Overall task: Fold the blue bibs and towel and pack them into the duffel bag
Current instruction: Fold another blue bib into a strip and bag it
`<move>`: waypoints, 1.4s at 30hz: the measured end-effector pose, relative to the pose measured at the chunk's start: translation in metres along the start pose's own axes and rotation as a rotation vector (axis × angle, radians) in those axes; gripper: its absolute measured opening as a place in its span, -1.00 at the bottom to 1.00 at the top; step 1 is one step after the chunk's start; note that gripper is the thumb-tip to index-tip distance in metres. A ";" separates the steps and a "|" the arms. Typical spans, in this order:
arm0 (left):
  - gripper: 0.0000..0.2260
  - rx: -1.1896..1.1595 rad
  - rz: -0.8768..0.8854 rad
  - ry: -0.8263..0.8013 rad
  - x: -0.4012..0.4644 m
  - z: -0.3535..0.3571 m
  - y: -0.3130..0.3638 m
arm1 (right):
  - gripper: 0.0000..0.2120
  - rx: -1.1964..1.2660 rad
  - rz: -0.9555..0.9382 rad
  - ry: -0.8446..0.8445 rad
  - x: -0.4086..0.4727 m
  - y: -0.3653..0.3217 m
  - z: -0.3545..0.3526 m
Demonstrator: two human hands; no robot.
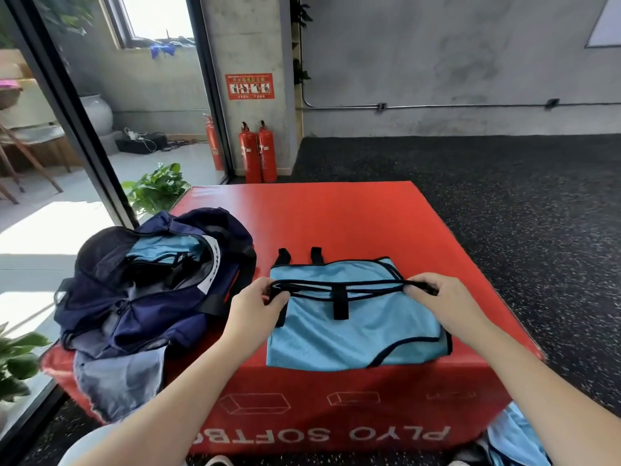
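Two bare arms reach out from the bottom edge toward a big red soft box point(336, 223). White letters on its front side are upside down and read "PLYO SOFTB", and then an arm covers the rest. Little box drawings sit above the letters.

On the left, a dark blue duffel bag point(144, 297) lies open on the box. Light blue cloth point(161, 252) is tucked inside it. A white label on the bag has dark letters, but they are too small to read. A greyish cloth point(114, 375) hangs down from under the bag.

Next, the left hand point(255, 307) has its fingers curled, and it pinches the black edge of a blue bib point(356, 327). The bib lies folded on the box, near the front edge and just beside the bag. The right hand point(440, 301) pinches the same black edge at the other end, so the edge is pulled tight between both hands.

Far back, two red fire extinguishers point(258, 153) stand by the wall under a red sign point(249, 86) with tiny writing. More blue cloth point(517, 438) lies at the bottom right.
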State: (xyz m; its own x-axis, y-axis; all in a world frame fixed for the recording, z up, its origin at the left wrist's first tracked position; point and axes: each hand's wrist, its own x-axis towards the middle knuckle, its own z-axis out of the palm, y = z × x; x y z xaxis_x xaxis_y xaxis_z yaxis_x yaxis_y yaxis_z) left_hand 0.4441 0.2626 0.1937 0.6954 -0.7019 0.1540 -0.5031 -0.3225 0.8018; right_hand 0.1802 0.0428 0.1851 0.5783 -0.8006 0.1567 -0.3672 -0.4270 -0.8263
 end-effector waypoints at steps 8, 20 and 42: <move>-0.93 -0.025 -0.118 0.030 0.068 0.022 -0.013 | -0.96 0.002 0.039 0.001 0.081 0.008 0.022; -0.74 0.224 -0.325 0.055 0.110 0.046 -0.041 | -0.81 -0.473 0.136 -0.048 0.125 0.035 0.052; -0.57 -0.096 -0.114 0.065 0.095 0.046 -0.019 | -0.52 -0.052 -0.019 -0.268 0.097 -0.041 0.128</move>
State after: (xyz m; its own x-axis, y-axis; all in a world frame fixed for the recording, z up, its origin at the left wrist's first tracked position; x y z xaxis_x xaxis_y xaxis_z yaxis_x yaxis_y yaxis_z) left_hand 0.4957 0.1726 0.1665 0.7788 -0.6203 0.0934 -0.3699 -0.3338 0.8671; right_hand 0.3444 0.0367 0.1651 0.7551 -0.6553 0.0172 -0.3877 -0.4676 -0.7944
